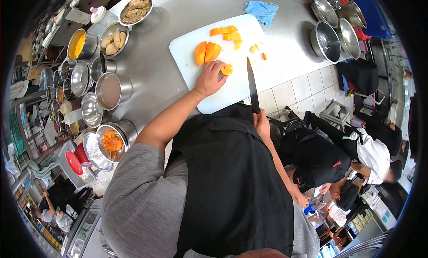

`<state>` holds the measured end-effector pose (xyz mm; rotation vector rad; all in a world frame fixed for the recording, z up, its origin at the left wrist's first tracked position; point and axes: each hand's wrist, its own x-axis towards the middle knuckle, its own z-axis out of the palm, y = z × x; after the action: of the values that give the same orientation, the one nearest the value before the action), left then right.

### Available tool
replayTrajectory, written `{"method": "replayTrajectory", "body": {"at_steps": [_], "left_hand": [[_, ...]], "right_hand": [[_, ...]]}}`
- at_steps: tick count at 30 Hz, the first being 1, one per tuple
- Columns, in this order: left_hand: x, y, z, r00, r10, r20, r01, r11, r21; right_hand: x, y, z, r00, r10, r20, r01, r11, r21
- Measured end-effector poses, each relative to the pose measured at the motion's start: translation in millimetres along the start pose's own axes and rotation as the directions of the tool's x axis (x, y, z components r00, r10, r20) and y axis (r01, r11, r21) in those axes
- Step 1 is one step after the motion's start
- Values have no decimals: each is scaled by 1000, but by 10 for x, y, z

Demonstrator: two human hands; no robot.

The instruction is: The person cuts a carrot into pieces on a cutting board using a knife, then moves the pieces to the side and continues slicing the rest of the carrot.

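My left hand [209,78] is on the white cutting board [187,46], its fingers closed around a piece of carrot [227,70] whose orange cut face points right. Just beyond that hand lie two thick carrot chunks [207,53]. Further up the board is a cluster of cut carrot pieces [228,34], with several small bits scattered to its right. My right hand [262,124] grips the handle of a kitchen knife [252,84]. The dark blade points away from me over the board's right side, apart from the carrot in my left hand.
Metal bowls and pots stand left, including a bowl of orange peelings [112,144], a pot of cloudy liquid [108,91] and a bowl of meat [136,10]. A blue cloth [261,12] lies beyond the board. Co-workers [318,155] bend at the right near a stool [334,113].
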<state>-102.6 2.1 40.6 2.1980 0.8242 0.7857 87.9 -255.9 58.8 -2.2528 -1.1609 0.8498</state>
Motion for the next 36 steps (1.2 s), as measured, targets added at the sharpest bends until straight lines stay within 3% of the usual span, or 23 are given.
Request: {"method": "replayTrajectory", "body": {"at_steps": [3, 8, 13, 16, 18, 19, 21, 24, 25, 28, 29, 32, 36], "left_hand": [[3, -18, 9, 1000, 24, 3, -24, 999, 23], [1, -50, 7, 997, -24, 74, 24, 1000, -3], [29, 33, -34, 998, -5, 57, 4, 1000, 9], [12, 32, -39, 999, -33, -15, 32, 997, -65], [-23, -34, -56, 991, -126, -51, 106, 951, -291], [-25, -78, -72, 990, -130, -45, 111, 949, -295], [-56, -164, -119, 998, -23, -54, 11, 978, -208], [-21, -99, -203, 997, -49, -65, 35, 979, -202], [-47, -233, -164, 999, 11, -49, -17, 993, -118], [12, -211, -62, 996, -57, 67, 68, 982, -178], [43, -204, -47, 994, 59, 93, -50, 995, -87], [91, -233, -20, 962, 134, 238, -170, 975, 139], [53, -227, -4, 977, 101, 186, -129, 981, 143]], "right_hand": [[-17, -18, -4, 998, -46, -37, 44, 998, -40], [-79, -256, -210, 997, 77, -13, -74, 984, 161], [-49, -105, -140, 998, 58, -2, -58, 997, 48], [-42, -173, -156, 998, 58, 5, -58, 998, 15], [-47, -158, -162, 999, 54, 3, -54, 999, 4], [-34, -130, -153, 999, 34, 8, -34, 999, -3], [-26, -85, -155, 999, 30, 23, -30, 999, -13], [-24, -91, -105, 999, 53, 3, -53, 999, -3], [-8, -85, -75, 999, 47, 23, -47, 999, -23], [-24, -88, -103, 993, 97, 60, -96, 995, -22], [-37, -31, -52, 997, 74, 31, -73, 997, -32], [-56, -46, -32, 997, 67, 24, -67, 998, -4], [-101, -107, 40, 999, 16, -45, -15, 1000, 17]]}}
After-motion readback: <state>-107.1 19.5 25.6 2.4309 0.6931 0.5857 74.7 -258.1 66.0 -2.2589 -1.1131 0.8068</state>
